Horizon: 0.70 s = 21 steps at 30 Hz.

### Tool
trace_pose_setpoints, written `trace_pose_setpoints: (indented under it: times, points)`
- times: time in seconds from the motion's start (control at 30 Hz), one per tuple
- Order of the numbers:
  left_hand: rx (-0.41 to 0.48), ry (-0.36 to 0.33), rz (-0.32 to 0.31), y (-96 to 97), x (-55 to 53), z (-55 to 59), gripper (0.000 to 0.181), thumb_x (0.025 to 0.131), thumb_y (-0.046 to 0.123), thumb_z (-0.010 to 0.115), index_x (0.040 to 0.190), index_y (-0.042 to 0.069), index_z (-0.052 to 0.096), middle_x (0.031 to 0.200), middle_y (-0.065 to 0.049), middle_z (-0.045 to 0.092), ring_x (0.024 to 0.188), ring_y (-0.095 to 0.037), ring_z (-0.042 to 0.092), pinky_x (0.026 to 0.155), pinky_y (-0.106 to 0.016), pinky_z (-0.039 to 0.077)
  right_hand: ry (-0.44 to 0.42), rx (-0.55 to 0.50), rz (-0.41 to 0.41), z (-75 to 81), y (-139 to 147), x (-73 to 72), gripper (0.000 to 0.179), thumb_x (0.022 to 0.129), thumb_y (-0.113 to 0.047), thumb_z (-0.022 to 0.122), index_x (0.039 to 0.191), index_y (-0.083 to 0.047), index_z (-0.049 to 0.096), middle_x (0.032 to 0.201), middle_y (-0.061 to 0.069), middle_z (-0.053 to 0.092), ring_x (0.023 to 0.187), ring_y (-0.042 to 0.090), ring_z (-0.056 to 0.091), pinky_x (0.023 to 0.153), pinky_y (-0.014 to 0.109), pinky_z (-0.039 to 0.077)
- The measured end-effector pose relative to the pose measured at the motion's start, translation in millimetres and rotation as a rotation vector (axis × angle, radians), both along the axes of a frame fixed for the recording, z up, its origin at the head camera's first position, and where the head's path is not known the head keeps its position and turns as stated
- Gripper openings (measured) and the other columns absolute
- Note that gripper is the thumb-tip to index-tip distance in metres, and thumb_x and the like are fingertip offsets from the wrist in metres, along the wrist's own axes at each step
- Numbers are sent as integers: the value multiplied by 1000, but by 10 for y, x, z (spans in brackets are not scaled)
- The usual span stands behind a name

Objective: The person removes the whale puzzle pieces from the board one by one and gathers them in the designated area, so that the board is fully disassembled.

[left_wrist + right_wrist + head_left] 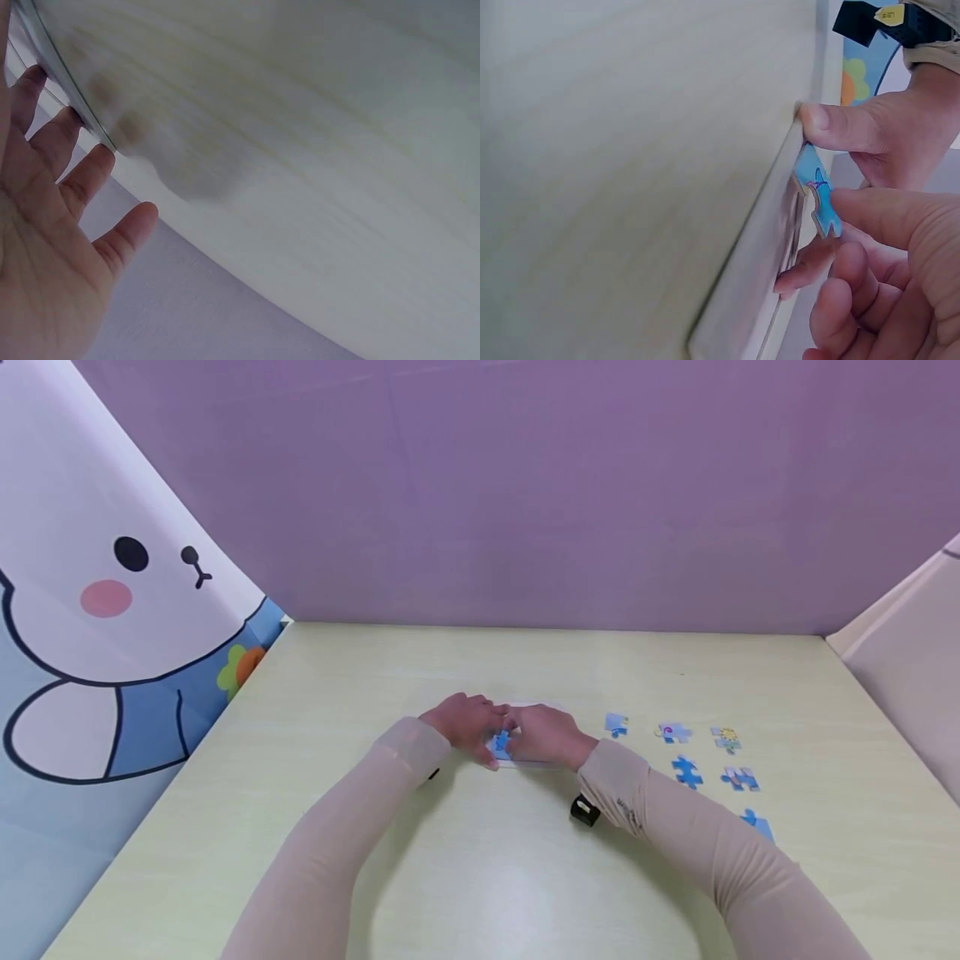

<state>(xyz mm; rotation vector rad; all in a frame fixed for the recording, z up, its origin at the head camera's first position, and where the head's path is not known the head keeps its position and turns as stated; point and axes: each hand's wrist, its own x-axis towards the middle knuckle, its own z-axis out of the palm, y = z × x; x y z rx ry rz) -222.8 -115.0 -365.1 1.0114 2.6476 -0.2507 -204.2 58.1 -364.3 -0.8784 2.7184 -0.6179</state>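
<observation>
Near the middle of the table lies a shallow white puzzle tray (531, 765), largely covered by both hands. My left hand (465, 722) holds its left end; in the right wrist view the left thumb (832, 126) presses the near edge, and in the left wrist view the fingertips (101, 156) lie along the rim. Over the tray, my right hand (550, 732) pinches a blue jigsaw piece (825, 212), which stands tilted against the tray's surface. The right hand's other fingers (840, 300) are curled beneath. Part of the picture inside the tray is hidden.
Loose jigsaw pieces lie to the right: a pale blue one (617, 724), one with a swirl (674, 732), a yellow-patterned one (726, 739), a blue one (686, 772) and several more. A purple wall (555, 502) rises behind the table's far edge.
</observation>
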Motion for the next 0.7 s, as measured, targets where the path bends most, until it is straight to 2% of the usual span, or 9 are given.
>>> trace_pose_setpoints:
  times: [0.13, 0.3, 0.47, 0.7]
  points:
    - [-7, 1, 12, 0, -3, -11, 75, 80, 58, 69, 143, 23, 48, 151, 1, 38, 130, -26, 44, 96, -45, 41, 1, -46, -4, 5, -6, 1, 7, 86, -17, 67, 91, -13, 65, 98, -1, 70, 77, 15, 58, 61, 31, 45]
    - [-20, 7, 21, 14, -4, -12, 76, 79, 59, 68, 143, 24, 48, 151, 3, 38, 126, -23, 45, 92, -41, 43, -18, -92, 0, -3, -3, 1, 4, 88, -14, 65, 87, -11, 62, 83, -3, 64, 69, 14, 53, 60, 28, 42]
    - [-38, 7, 25, 16, 0, -9, 75, 79, 60, 68, 142, 25, 48, 152, 3, 36, 127, -22, 44, 92, -39, 43, -36, -152, 13, -35, 18, 9, 3, 87, -11, 65, 86, -11, 62, 80, -3, 63, 71, 14, 53, 64, 29, 42]
    - [-20, 4, 22, 16, -4, -10, 67, 80, 59, 68, 136, 26, 54, 152, 2, 36, 130, -23, 43, 97, -42, 41, -70, -236, 3, -63, 73, 40, 3, 87, -10, 66, 85, -10, 63, 80, -3, 63, 73, 14, 54, 67, 29, 44]
